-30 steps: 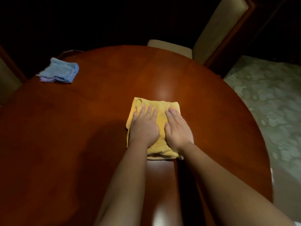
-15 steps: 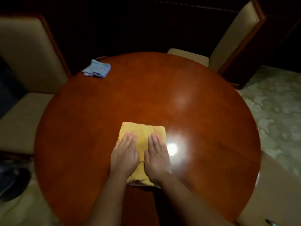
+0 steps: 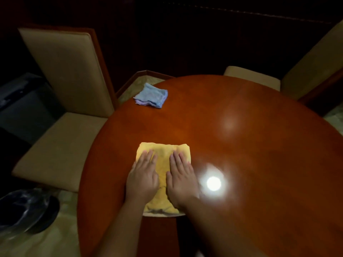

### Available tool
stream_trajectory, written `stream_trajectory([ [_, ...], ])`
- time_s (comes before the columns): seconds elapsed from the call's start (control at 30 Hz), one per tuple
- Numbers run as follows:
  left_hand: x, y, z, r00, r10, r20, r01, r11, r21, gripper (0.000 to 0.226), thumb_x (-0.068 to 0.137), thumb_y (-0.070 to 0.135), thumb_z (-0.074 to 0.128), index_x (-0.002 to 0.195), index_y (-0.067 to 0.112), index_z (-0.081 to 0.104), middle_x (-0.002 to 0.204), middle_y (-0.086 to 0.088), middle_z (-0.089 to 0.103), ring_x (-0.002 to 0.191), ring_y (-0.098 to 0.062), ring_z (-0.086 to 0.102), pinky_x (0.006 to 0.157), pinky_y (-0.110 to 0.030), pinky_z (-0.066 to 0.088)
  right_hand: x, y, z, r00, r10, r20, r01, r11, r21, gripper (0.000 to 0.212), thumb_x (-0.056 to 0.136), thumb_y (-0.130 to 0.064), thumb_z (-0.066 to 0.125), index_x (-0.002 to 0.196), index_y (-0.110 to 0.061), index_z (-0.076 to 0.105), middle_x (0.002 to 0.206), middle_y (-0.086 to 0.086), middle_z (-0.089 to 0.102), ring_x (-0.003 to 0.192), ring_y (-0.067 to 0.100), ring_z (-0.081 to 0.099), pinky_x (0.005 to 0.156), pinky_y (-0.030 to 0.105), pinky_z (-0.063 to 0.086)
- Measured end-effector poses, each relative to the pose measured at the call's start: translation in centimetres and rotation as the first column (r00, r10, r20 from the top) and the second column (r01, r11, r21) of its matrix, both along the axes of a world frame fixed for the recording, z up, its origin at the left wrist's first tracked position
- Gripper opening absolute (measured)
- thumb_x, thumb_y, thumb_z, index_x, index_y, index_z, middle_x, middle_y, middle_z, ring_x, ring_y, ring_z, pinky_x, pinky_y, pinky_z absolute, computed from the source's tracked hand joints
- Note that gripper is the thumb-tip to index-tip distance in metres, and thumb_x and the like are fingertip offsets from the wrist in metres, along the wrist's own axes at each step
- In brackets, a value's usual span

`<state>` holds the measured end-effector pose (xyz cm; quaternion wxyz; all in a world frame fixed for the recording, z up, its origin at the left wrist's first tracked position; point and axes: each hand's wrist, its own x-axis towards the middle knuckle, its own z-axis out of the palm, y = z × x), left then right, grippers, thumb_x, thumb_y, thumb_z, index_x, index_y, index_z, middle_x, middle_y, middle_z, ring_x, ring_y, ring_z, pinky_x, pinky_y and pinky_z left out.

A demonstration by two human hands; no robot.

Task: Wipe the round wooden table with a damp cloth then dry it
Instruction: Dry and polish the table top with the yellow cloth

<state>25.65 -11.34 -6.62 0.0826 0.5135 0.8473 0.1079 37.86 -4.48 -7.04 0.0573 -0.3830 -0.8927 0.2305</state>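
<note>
Both hands have drawn the yellow cloth nearer the table's left edge. Left hand and right hand press it flat, fingers straight, pointing away. Unwiped wood lies mostly rightward; the blue cloth waits far-left.

left hand, right hand (both flat)
</note>
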Motion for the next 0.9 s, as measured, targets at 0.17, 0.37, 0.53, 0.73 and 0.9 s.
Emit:
stream_trajectory([
  [0.17, -7.2, 3.0, -0.3, 0.996, -0.085, 0.018, 0.085, 0.996, 0.019, 0.074, 0.081, 0.040, 0.004, 0.149, 0.022, 0.027, 0.158, 0.006, 0.016, 0.146, -0.010, 0.005, 0.118, -0.038, 0.016, -6.5, 2.1, -0.1, 0.997, -0.071, -0.004, 0.071, 0.997, -0.005, 0.068, 0.089, -0.045, -0.004, 0.152, -0.018, -0.006, 0.157, -0.008, -0.018, 0.140, 0.005, -0.027, 0.111, 0.025, -0.017],
  [0.37, -14.9, 6.3, -0.9, 0.985, -0.170, -0.018, 0.170, 0.985, 0.026, 0.073, 0.080, 0.035, 0.008, 0.147, 0.019, 0.034, 0.156, 0.003, 0.024, 0.145, -0.013, 0.014, 0.116, -0.039, 0.023, -13.7, 4.1, -0.3, 0.987, -0.156, -0.027, 0.156, 0.988, 0.007, 0.074, 0.084, -0.046, -0.009, 0.151, -0.015, -0.003, 0.155, -0.007, -0.017, 0.141, 0.007, -0.023, 0.112, 0.027, -0.016],
  [0.53, -18.8, 8.7, -1.2, 0.971, -0.233, -0.051, 0.237, 0.969, 0.073, 0.068, 0.081, 0.030, 0.018, 0.140, 0.012, 0.046, 0.150, -0.004, 0.037, 0.142, -0.019, 0.027, 0.110, -0.043, 0.032, -17.3, 5.4, -0.8, 0.978, -0.207, -0.022, 0.208, 0.978, 0.013, 0.075, 0.083, -0.046, -0.008, 0.152, -0.017, -0.002, 0.157, -0.006, -0.014, 0.143, 0.007, -0.019, 0.112, 0.027, -0.015],
  [0.73, -18.6, 9.0, -0.8, 0.965, -0.253, -0.069, 0.255, 0.967, 0.023, 0.074, 0.081, 0.036, 0.005, 0.147, 0.018, 0.033, 0.156, 0.001, 0.024, 0.145, -0.014, 0.015, 0.115, -0.040, 0.020, -16.7, 6.0, -0.5, 0.988, -0.152, 0.025, 0.152, 0.988, -0.014, 0.081, 0.080, -0.050, -0.012, 0.152, -0.015, -0.004, 0.158, -0.006, -0.014, 0.141, 0.006, -0.021, 0.118, 0.031, -0.008],
  [0.9, -17.1, 7.6, -0.5, 0.992, -0.109, 0.057, 0.102, 0.987, 0.122, 0.061, 0.094, 0.043, 0.014, 0.151, 0.023, 0.017, 0.158, 0.003, 0.015, 0.146, -0.014, 0.012, 0.116, -0.042, 0.016, -14.1, 7.0, 1.0, 0.992, -0.021, 0.121, 0.029, 0.998, -0.062, 0.071, 0.095, -0.054, 0.005, 0.153, -0.013, -0.002, 0.160, 0.002, -0.013, 0.144, 0.013, -0.018, 0.117, 0.028, -0.006],
])
